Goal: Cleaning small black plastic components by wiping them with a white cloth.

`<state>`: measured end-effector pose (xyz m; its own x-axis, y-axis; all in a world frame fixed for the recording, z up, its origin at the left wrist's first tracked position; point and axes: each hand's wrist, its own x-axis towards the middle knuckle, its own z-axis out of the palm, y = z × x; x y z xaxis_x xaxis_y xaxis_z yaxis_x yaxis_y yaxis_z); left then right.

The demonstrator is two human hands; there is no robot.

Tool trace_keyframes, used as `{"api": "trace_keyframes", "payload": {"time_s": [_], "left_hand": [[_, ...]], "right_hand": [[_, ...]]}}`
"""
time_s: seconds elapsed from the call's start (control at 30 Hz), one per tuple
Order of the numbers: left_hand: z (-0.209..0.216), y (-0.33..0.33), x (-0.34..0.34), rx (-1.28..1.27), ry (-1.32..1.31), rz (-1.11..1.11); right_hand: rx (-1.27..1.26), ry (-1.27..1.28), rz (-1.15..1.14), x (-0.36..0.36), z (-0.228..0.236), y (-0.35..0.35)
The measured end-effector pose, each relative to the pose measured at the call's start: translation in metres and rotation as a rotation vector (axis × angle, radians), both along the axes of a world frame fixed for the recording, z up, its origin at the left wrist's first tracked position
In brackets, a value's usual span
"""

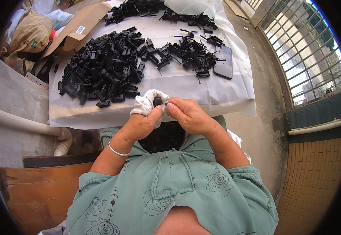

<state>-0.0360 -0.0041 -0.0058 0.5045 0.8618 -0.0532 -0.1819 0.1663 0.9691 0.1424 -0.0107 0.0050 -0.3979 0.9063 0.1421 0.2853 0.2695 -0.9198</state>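
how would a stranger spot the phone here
On the white-covered table, find the large heap of black parts, then the smaller pile right of it. The phone lies at that pile's right edge. It's a flat, smooth slab beside small, jagged pieces.

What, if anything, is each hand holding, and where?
Left hand: a small black part, by its near end, plus a bunched white cloth. Right hand pinches close beside; whether it grips anything can't be told.

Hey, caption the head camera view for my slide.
Left hand holding a white cloth and black part, right hand close beside, near heaped black parts on white sheeting.
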Motion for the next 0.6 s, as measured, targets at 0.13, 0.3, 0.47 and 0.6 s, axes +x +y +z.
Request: {"api": "trace_keyframes", "payload": {"time_s": [0.13, 0.3, 0.47, 0.6], "left_hand": [[0.007, -0.003, 0.006, 0.17, 0.191, 0.042], [0.001, 0.0, 0.007, 0.314, 0.206, 0.055], [-0.005, 0.004, 0.006, 0.453, 0.31, 0.088], [0.002, 0.009, 0.001, 0.577, 0.445, 0.152]], "right_hand": [[-0.131, -0.058, 0.068, -0.001, -0.002, 0.005], [-0.191, -0.031, 0.116, 0.001, -0.003, 0.01], [-0.232, 0.061, 0.14, -0.003, -0.015, 0.014], [-0.223, 0.08, 0.078, -0.012, -0.023, 0.019]]}}
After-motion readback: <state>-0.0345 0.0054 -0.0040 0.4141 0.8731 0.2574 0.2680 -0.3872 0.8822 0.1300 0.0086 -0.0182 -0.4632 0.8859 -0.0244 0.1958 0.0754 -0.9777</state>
